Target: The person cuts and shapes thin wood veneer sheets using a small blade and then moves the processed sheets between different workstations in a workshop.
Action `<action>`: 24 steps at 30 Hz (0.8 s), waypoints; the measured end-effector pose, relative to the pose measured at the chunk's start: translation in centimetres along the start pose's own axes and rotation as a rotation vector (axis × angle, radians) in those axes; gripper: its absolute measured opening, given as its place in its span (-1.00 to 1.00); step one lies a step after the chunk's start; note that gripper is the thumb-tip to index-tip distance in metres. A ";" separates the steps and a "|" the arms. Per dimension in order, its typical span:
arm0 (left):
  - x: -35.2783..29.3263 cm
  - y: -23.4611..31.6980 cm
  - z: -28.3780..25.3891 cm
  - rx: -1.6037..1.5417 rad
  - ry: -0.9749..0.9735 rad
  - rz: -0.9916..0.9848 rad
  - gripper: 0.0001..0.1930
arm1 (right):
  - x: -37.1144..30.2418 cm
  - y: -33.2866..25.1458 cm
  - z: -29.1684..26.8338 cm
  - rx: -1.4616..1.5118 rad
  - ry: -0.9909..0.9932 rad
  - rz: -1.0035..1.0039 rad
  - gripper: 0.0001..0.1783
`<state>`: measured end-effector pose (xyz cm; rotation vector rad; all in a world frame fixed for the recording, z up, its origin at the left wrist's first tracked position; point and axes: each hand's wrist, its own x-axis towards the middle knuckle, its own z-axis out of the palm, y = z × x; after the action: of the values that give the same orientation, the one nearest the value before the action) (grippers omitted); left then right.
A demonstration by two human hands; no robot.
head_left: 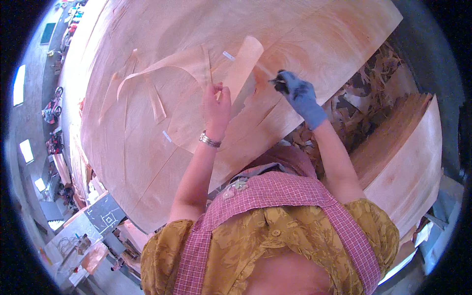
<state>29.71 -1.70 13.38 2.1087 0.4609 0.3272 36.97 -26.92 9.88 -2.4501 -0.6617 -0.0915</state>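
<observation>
My bare left hand (217, 108), a metal-banded watch (210, 139) on its wrist, is closed with finger and thumb on a thin strip of wood veneer (172, 61). The strip arches up and curls off to the left. Just right of those fingers, a broader veneer piece (246, 61) slants upward with a rolled end. My right hand (297, 93) wears a blue-grey glove with dark fingertips. Its fingers are bent together above the sheet; what they hold, if anything, cannot be made out. Under both hands lies a large veneer sheet (162, 187).
Two small pale labels (228, 56) (167, 136) and a narrow veneer strip (157, 105) lie on the sheet. Beyond its right edge is a heap of veneer scraps (359, 103), beside a thick veneer stack (408, 152). A cluttered workbench (73, 250) stands at lower left.
</observation>
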 end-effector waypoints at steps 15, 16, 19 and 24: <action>-0.1 5.4 -2.3 0.203 0.109 0.108 -0.87 | -1.9 6.4 -18.0 0.240 0.425 0.482 -0.73; -0.3 5.7 -2.1 0.215 0.101 0.118 -0.88 | -4.5 11.1 -20.6 0.052 0.527 0.441 -0.69; -1.3 6.0 -0.4 0.239 0.032 0.195 -0.89 | -11.0 16.2 -27.9 -0.441 0.697 0.526 -0.65; -4.3 3.5 3.6 0.357 -0.167 0.277 -0.77 | -13.1 13.0 -28.2 -0.031 0.440 0.772 -0.72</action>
<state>27.96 -8.01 14.11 2.5312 0.1324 0.2358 34.19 -57.68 23.41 -2.4236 0.4816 -0.3155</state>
